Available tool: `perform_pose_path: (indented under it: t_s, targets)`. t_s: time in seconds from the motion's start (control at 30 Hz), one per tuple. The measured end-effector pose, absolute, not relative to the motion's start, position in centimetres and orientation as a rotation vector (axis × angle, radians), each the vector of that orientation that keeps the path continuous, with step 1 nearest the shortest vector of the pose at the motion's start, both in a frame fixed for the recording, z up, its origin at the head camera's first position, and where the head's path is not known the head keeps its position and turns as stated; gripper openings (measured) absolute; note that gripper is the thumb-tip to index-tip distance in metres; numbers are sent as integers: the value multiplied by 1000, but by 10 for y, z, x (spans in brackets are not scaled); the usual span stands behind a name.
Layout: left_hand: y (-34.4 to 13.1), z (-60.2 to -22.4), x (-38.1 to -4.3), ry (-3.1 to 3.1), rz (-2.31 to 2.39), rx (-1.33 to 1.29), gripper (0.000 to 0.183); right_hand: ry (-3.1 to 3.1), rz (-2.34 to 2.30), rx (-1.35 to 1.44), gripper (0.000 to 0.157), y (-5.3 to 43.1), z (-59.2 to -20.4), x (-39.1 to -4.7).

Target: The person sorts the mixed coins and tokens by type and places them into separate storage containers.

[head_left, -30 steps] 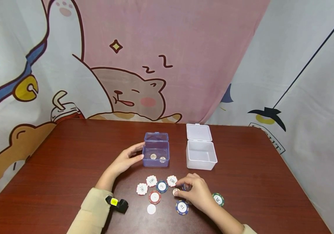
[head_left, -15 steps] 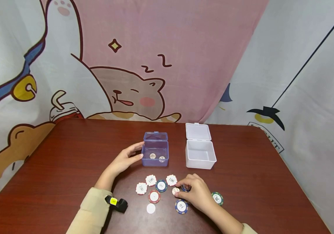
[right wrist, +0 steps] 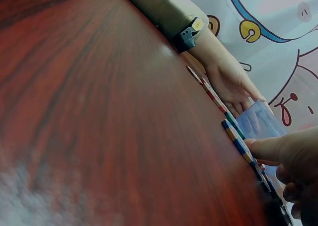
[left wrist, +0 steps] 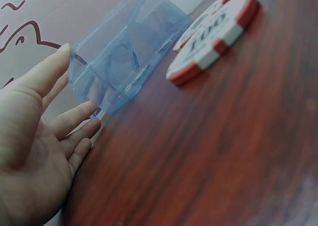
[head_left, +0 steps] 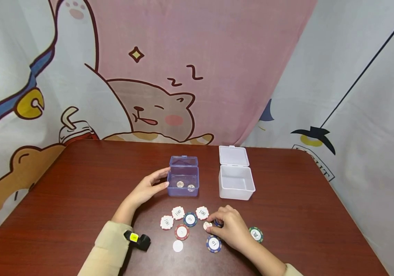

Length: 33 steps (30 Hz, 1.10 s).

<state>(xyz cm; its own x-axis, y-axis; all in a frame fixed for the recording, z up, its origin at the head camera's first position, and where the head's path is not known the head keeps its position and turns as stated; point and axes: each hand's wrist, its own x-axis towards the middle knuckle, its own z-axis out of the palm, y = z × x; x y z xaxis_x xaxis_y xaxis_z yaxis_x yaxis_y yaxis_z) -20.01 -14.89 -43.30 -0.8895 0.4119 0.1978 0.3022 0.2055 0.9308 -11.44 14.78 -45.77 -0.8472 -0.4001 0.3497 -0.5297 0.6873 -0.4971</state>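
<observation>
My left hand (head_left: 146, 188) touches the left side of a see-through blue box (head_left: 183, 191) with outstretched fingers and thumb. The box's lid stands open, and two coins (head_left: 180, 184) lie inside. On the table, my right hand (head_left: 230, 227) pinches another coin (head_left: 207, 225) between thumb and forefinger. A dark blue chip (head_left: 218, 222) is partly hidden under that hand. Around it lie white 100 chips (head_left: 202, 212), a blue 10 chip (head_left: 214, 243), a dark blue 50 chip (head_left: 190, 219) and a red chip (head_left: 182, 232). In the right wrist view the pinched coin is hard to make out.
A white box (head_left: 237, 191) with its lid raised stands right of the blue one. A green 20 chip (head_left: 256, 234) lies right of my right hand, and a plain white disc (head_left: 178, 245) lies nearer me. Behind the brown table (head_left: 304, 199) hangs a printed cloth (head_left: 217, 57).
The head view has shifted slightly. My right thumb and forefinger stay at the same coin with barely any motion, and my left hand keeps its place against the blue box.
</observation>
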Motion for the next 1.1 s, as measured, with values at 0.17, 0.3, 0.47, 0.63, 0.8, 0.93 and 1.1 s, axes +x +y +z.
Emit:
perform_pose_path:
  t_s: [0.17, 0.3, 0.47, 0.63, 0.8, 0.93, 1.1]
  targets:
    - [-149, -432, -199, 2378, 1778, 696, 52, -2713, 891, 720, 23, 147, -456, -114]
    - [-148, -432, -199, 2378, 1779, 703, 52, -2709, 941, 671, 22, 147, -456, -113]
    - [-148, -432, -199, 2374, 1783, 709, 52, -2664, 985, 651, 20, 148, -457, -113]
    - [-148, -432, -199, 2371, 1790, 707, 52, -2638, 1054, 647, 21, 149, -455, -114]
    - [-148, -431, -198, 2366, 1796, 710, 52, -2685, 1134, 608, 21, 147, -452, -114]
    - [-148, -430, -198, 2361, 1801, 706, 52, -2705, 1184, 564, 21, 146, -450, -115]
    - [-148, -430, -198, 2353, 1803, 697, 52, -2690, 1237, 521, 22, 143, -448, -117]
